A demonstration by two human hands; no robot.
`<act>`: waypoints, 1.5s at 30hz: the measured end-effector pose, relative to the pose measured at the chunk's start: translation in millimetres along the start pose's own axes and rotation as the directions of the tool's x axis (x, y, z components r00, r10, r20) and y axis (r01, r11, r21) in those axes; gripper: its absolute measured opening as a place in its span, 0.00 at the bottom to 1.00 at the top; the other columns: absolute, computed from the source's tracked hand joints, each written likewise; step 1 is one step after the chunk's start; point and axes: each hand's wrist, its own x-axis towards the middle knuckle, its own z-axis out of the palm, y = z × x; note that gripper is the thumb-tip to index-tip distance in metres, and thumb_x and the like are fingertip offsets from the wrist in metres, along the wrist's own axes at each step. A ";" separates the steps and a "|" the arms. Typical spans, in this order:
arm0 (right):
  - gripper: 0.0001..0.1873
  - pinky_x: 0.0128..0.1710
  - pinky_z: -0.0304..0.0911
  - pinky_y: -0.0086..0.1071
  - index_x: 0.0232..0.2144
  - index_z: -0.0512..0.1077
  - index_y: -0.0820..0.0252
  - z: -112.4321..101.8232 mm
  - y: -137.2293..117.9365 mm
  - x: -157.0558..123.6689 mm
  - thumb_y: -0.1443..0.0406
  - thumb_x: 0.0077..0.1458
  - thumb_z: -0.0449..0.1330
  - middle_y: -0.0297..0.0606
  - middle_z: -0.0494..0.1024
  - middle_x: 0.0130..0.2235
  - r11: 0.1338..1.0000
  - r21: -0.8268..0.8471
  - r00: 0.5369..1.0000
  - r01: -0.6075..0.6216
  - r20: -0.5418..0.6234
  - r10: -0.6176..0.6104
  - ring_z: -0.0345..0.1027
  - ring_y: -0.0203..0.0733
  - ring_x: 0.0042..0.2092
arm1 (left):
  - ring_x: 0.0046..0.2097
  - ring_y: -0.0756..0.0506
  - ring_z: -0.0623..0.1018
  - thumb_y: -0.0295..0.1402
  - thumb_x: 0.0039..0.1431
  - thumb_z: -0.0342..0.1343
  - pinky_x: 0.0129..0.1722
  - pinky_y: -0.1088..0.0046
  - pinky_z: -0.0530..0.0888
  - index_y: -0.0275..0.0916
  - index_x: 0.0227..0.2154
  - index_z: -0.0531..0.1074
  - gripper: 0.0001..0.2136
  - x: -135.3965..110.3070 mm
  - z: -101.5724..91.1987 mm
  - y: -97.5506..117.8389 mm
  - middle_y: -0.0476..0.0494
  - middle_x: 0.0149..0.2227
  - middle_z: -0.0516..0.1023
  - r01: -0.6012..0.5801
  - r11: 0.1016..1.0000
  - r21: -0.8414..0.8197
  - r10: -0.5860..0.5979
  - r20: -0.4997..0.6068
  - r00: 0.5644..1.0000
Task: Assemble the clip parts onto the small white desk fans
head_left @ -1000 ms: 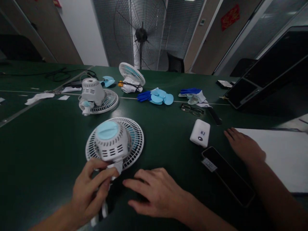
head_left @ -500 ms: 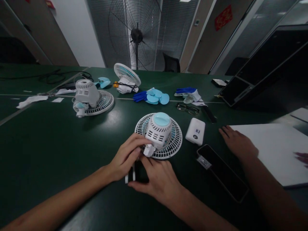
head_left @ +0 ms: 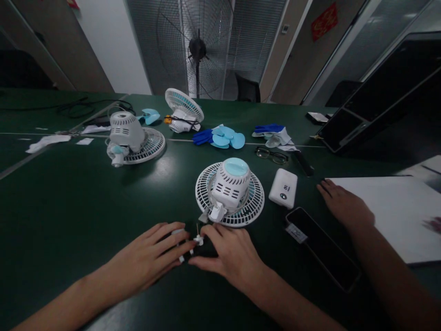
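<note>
A small white fan [head_left: 230, 191] with a light-blue cap lies grille-down on the green table [head_left: 69, 207], its short stem pointing toward me. My left hand [head_left: 151, 259] lies flat just in front of it, fingers stretched over a small white part [head_left: 180, 258]. My right hand [head_left: 229, 255] is beside it, thumb and forefinger pinched round a small dark piece with a white tip [head_left: 199, 239]. The fingertips of both hands nearly meet there. What the dark piece is I cannot make out.
Another person's hand [head_left: 344, 209] rests flat by a white sheet [head_left: 396, 216]. A white power bank [head_left: 283, 187], a black phone [head_left: 322, 248], glasses [head_left: 272, 155], blue fan blades [head_left: 225, 137], gloves [head_left: 272, 131] and two more fans [head_left: 132, 138] [head_left: 183, 110] lie beyond.
The fan was slid from the left to the table's middle. My left hand has let go of its stem and dropped flat onto the table, meeting my right hand at the small parts.
</note>
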 end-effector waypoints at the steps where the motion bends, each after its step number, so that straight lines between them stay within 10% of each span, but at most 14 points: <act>1: 0.24 0.32 0.69 0.38 0.46 0.72 0.55 0.3 0.0 0.0 0.47 0.56 0.69 0.39 0.83 0.41 1.000 -0.017 1.000 0.020 0.007 -0.019 0.79 0.52 0.39 | 0.61 0.37 0.74 0.30 0.69 0.57 0.59 0.60 0.75 0.46 0.62 0.70 0.20 -2.4 -0.5 -2.4 0.41 0.56 0.79 0.032 0.999 -0.027 -0.033 -0.023 0.999; 7: 0.03 0.28 0.62 0.34 0.36 0.71 0.55 -8.3 -8.1 -3.5 0.63 0.60 0.62 0.35 0.78 0.35 0.988 0.009 0.988 0.151 -0.036 -0.151 0.73 0.42 0.33 | 0.45 0.44 0.80 0.36 0.70 0.57 0.43 0.69 0.78 0.44 0.52 0.68 0.11 10.1 -2.3 1.8 0.43 0.46 0.78 0.392 0.769 -0.505 -0.469 -0.029 0.883; 12: 0.10 0.27 0.62 0.35 0.36 0.65 0.53 -10.4 -4.0 -15.2 0.69 0.49 0.60 0.31 0.71 0.29 0.899 0.195 0.808 0.393 -0.540 -0.236 0.67 0.40 0.28 | 0.41 0.46 0.77 0.39 0.69 0.57 0.39 0.72 0.76 0.43 0.48 0.66 0.10 50.6 11.7 24.5 0.48 0.41 0.75 0.355 0.486 -0.799 -0.652 -0.061 0.755; 16: 0.13 0.40 0.69 0.42 0.42 0.68 0.51 -9.9 6.5 -12.3 0.72 0.55 0.57 0.35 0.71 0.36 0.902 0.313 0.614 0.298 -0.787 0.070 0.70 0.46 0.39 | 0.47 0.44 0.75 0.36 0.71 0.54 0.46 0.68 0.76 0.46 0.55 0.61 0.14 67.7 27.8 43.6 0.45 0.48 0.73 0.306 0.500 -0.810 -0.653 -0.121 0.748; 19: 0.07 0.49 0.66 0.46 0.40 0.69 0.51 -10.9 10.5 -5.0 0.69 0.63 0.55 0.37 0.72 0.40 0.874 0.463 0.559 0.148 -0.768 0.313 0.68 0.47 0.44 | 0.52 0.43 0.73 0.33 0.73 0.48 0.53 0.63 0.74 0.47 0.60 0.58 0.15 67.8 34.0 53.4 0.41 0.53 0.70 0.256 0.577 -0.775 -0.594 -0.184 0.783; 25: 0.04 0.46 0.65 0.42 0.38 0.70 0.54 -8.3 7.5 -1.6 0.66 0.66 0.56 0.36 0.72 0.39 0.811 0.577 0.628 0.097 -0.667 0.400 0.69 0.45 0.44 | 0.51 0.43 0.73 0.35 0.74 0.48 0.49 0.66 0.74 0.49 0.58 0.62 0.13 62.5 34.6 55.6 0.43 0.53 0.69 0.213 0.538 -0.815 -0.605 -0.198 0.771; 35: 0.06 0.47 0.64 0.43 0.36 0.68 0.56 -9.3 1.7 -2.1 0.72 0.58 0.59 0.35 0.70 0.38 0.912 0.382 0.727 0.149 -0.667 0.160 0.67 0.43 0.42 | 0.32 0.48 0.73 0.45 0.70 0.55 0.34 0.74 0.71 0.43 0.57 0.65 0.18 68.4 34.2 51.5 0.51 0.31 0.74 0.311 0.165 -0.936 -0.803 0.055 0.594; 41: 0.11 0.49 0.68 0.39 0.34 0.67 0.55 -0.9 1.1 -3.8 0.76 0.59 0.60 0.37 0.75 0.47 0.848 0.478 0.708 0.229 -0.680 0.193 0.73 0.42 0.48 | 0.48 0.44 0.80 0.41 0.68 0.59 0.54 0.68 0.76 0.44 0.59 0.69 0.20 72.2 32.0 47.7 0.43 0.52 0.78 0.127 0.106 -0.986 -0.764 0.001 0.645; 45: 0.17 0.52 0.70 0.42 0.51 0.71 0.53 -0.8 1.1 -2.3 0.75 0.63 0.61 0.39 0.79 0.50 0.821 0.521 0.739 0.235 -0.644 0.198 0.74 0.45 0.52 | 0.59 0.42 0.76 0.38 0.67 0.60 0.61 0.67 0.74 0.47 0.60 0.71 0.19 70.3 32.6 51.0 0.43 0.61 0.72 0.084 0.145 -0.986 -0.754 -0.056 0.654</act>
